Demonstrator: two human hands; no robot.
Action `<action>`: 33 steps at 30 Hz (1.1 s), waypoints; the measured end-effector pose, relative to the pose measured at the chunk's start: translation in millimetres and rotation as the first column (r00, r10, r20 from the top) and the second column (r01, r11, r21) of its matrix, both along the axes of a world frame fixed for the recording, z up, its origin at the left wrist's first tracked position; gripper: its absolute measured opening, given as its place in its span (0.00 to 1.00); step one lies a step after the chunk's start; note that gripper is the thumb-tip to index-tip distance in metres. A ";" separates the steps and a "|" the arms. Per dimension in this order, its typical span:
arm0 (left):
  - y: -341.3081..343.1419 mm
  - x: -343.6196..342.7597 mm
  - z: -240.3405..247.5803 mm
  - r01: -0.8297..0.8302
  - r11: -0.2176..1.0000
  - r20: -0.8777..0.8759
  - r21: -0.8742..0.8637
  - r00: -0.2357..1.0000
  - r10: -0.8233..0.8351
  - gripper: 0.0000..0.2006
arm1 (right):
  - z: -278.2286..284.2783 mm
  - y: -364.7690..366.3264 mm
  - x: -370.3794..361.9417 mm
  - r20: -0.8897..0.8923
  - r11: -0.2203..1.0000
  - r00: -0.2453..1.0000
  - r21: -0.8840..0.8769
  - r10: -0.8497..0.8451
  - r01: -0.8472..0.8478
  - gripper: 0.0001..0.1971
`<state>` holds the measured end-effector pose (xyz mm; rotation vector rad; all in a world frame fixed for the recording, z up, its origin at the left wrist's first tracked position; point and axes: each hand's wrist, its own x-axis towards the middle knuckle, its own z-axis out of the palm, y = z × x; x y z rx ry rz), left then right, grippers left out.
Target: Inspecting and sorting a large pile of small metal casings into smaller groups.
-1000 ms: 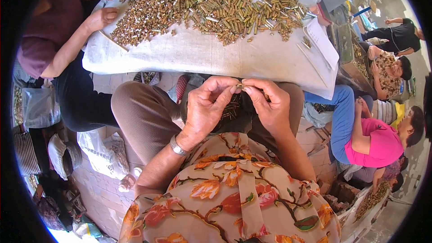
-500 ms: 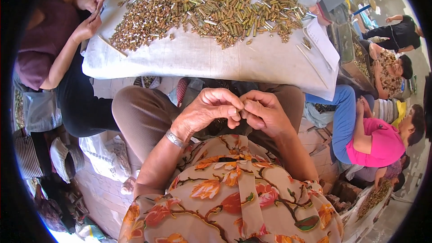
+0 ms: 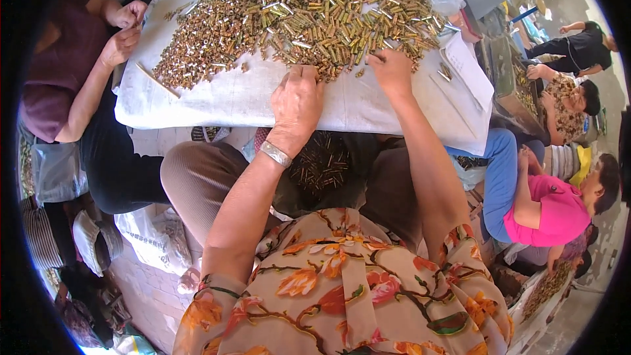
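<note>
Brass tubes, one uncountable heap, cover the white-clothed desk; left hand and right hand, fingers loosely together, press its near edge.

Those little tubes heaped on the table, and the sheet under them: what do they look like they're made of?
The small tubes: metal, probably brass, going by their shiny yellow-gold glint; some look silvery. The white sheet: apparently woven cloth or sacking, matte, draping and creasing over the table edge. The left hand and right hand rest at the pile's near edge.

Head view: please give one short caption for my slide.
Both hands, left hand and right hand, reach into brass pieces on white cloth.
</note>
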<state>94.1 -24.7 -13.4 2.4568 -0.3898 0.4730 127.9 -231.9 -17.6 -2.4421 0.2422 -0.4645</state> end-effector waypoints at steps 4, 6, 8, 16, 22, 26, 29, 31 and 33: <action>5.6 -3.3 1.6 0.007 1.000 0.003 -0.026 1.000 -0.007 0.06 | 2.9 4.8 12.7 -0.140 0.992 0.990 -0.129 -0.030 0.011 0.09; 9.6 -10.2 6.5 0.074 0.983 -0.004 -0.170 0.997 -0.076 0.05 | 1.3 2.1 11.7 -0.180 0.980 0.984 -0.197 0.002 -0.038 0.09; 17.9 -20.1 10.1 0.121 0.943 -0.105 -0.311 0.981 -0.161 0.06 | -0.8 -7.6 -4.2 -0.078 0.988 0.996 -0.143 0.052 -0.063 0.09; 45.9 -92.3 24.8 -0.157 0.423 -0.401 -0.892 0.707 -0.583 0.04 | 66.8 38.4 -139.4 -0.212 0.589 0.901 0.806 0.380 -0.058 0.11; 41.8 -113.4 46.1 -0.148 0.245 -0.277 -0.958 0.693 -0.666 0.06 | 84.5 72.4 -188.2 -0.023 0.666 0.948 0.717 0.318 -0.206 0.09; 38.8 -122.5 50.3 -0.130 0.205 -0.236 -0.970 0.702 -0.672 0.07 | 85.1 79.4 -195.6 0.050 0.694 0.964 0.684 0.262 -0.225 0.08; 35.7 -127.4 52.4 -0.115 0.173 -0.202 -0.978 0.723 -0.661 0.08 | 83.6 80.7 -198.3 0.099 0.691 0.960 0.675 0.262 -0.258 0.08; 34.3 -130.2 53.9 -0.091 0.196 -0.197 -0.976 0.747 -0.635 0.08 | 84.1 82.6 -199.5 0.119 0.700 0.958 0.661 0.260 -0.272 0.08; 32.8 -132.1 55.1 -0.090 0.195 -0.195 -0.977 0.751 -0.631 0.08 | 84.2 83.2 -200.3 0.121 0.700 0.958 0.660 0.259 -0.272 0.08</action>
